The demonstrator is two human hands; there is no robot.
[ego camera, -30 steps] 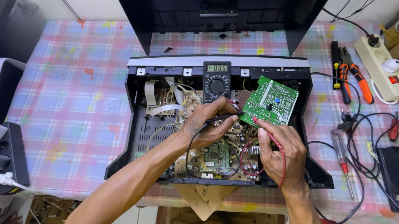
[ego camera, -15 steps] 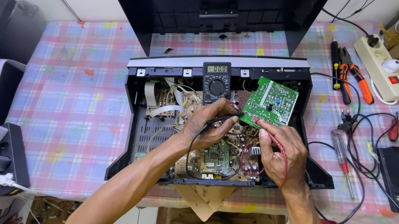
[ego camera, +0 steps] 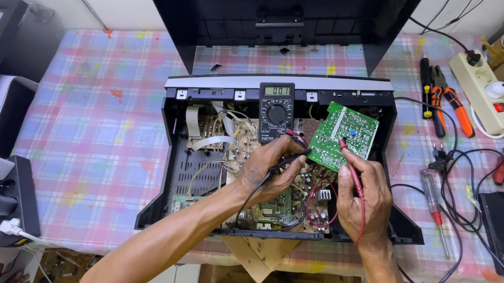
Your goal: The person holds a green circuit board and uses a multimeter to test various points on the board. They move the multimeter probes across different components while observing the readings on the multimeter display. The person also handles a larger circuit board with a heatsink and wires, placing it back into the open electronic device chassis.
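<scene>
Your left hand (ego camera: 271, 171) sits over the middle of the open black chassis (ego camera: 176, 170), fingers pinched narrow around the black probe (ego camera: 282, 164), whose tip points up toward the lower left edge of the green circuit board (ego camera: 340, 136). Your right hand (ego camera: 360, 194) is just beside it, fingers closed on the red probe (ego camera: 348, 166), with its tip touching the face of that board. The board stands tilted against the chassis's rear right corner, next to the multimeter (ego camera: 275, 110) propped on the back rail. Both wrists cross the chassis's front edge, which overhangs the near edge of the desk (ego camera: 93, 138). To your left the checked cloth offers open room; to your right, wires, a screwdriver (ego camera: 433, 208) and pliers (ego camera: 450, 104) crowd the surface.
</scene>
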